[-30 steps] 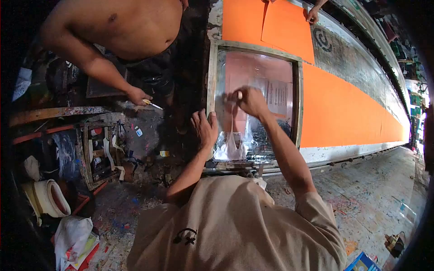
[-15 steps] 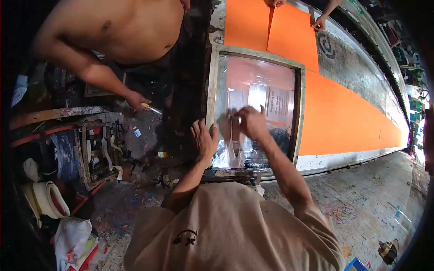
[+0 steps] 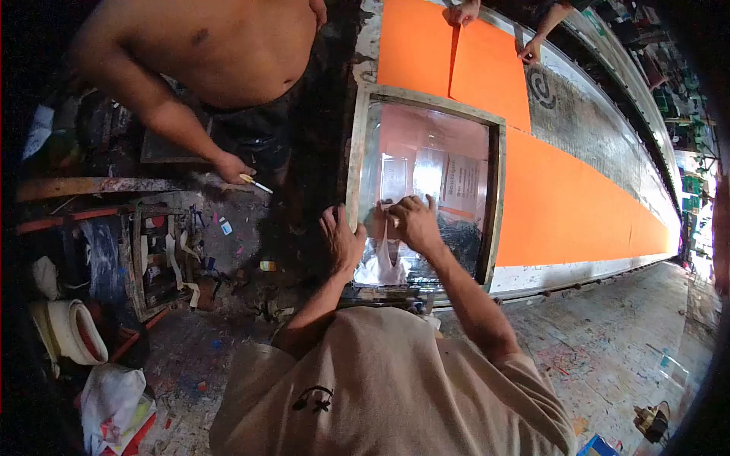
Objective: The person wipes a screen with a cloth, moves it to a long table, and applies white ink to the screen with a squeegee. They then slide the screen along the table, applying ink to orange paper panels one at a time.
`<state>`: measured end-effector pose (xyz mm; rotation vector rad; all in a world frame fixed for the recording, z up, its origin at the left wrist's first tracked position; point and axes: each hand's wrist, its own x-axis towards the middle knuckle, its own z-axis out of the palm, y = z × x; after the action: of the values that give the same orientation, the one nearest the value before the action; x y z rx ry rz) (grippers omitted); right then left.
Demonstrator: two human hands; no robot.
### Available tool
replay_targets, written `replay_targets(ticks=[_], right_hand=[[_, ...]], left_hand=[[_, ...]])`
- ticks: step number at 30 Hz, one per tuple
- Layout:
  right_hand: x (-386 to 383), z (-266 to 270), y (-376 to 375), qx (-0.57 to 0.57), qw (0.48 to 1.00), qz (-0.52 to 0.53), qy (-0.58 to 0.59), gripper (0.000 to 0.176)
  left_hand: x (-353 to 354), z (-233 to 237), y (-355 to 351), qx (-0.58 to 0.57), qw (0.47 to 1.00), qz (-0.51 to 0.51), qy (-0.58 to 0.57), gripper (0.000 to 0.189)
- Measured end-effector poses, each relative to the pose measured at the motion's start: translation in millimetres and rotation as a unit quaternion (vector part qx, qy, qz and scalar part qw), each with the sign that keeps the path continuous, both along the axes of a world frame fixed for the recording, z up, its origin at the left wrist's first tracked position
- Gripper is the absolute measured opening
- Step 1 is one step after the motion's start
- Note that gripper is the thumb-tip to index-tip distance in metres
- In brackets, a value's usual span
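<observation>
A wooden-framed printing screen (image 3: 498, 201) lies in front of me, with glare and pale printed blocks on its mesh. My left hand (image 3: 344, 242) is at the frame's near left side, its fingers on the outer side and its thumb over the rail. Over the lower left of the mesh, my right hand (image 3: 413, 224) is closed with curled fingers pointing down. Whatever its fingertips pinch is hidden. Dark ink-like smears show beside it on the mesh. Orange sheets (image 3: 578, 213) lie under and to the right of the screen.
A bare-chested person (image 3: 228, 53) stands at the left, holding a small pale-handled tool (image 3: 255, 182). Another person's hands (image 3: 465, 11) hold an orange sheet at the top. Shelving with frames (image 3: 144, 258) and a rolled pale band (image 3: 80, 334) stand at lower left.
My right hand has moved slightly left and down over the mesh and is less blurred. My left hand stays at the frame. The view has shifted a little.
</observation>
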<state>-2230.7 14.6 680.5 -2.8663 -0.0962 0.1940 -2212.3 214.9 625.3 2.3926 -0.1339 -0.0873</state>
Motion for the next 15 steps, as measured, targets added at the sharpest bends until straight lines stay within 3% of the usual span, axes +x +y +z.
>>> replay_targets(ticks=[3, 6, 7, 9, 11, 14, 15], right_hand=[[50, 41, -20, 0.007, 0.984, -0.031, 0.176, 0.03], [89, 34, -41, 0.022, 0.999, 0.004, -0.037, 0.03], [86, 26, -33, 0.025, 0.999, 0.008, -0.043, 0.03], [68, -12, -19, 0.015, 0.982, -0.073, -0.172, 0.033], [17, -20, 3, 0.014, 0.985, -0.058, -0.163, 0.035], [-54, 11, 8, 0.027, 0.99, -0.049, -0.128, 0.033], [-73, 14, -5, 0.055, 0.985, -0.099, -0.13, 0.033]], left_hand=[[0, 6, 5, -0.009, 1.0, 0.002, 0.001, 0.064], [1, 22, -3, -0.027, 0.999, 0.017, 0.015, 0.064], [-1, 28, -3, -0.043, 0.998, 0.023, 0.039, 0.063], [-3, 12, -4, -0.073, 0.996, 0.032, 0.027, 0.061], [-2, 0, -8, -0.103, 0.994, 0.039, 0.018, 0.059], [5, 7, -12, -0.106, 0.993, 0.049, 0.01, 0.053], [8, 25, -11, -0.124, 0.988, 0.05, 0.076, 0.053]])
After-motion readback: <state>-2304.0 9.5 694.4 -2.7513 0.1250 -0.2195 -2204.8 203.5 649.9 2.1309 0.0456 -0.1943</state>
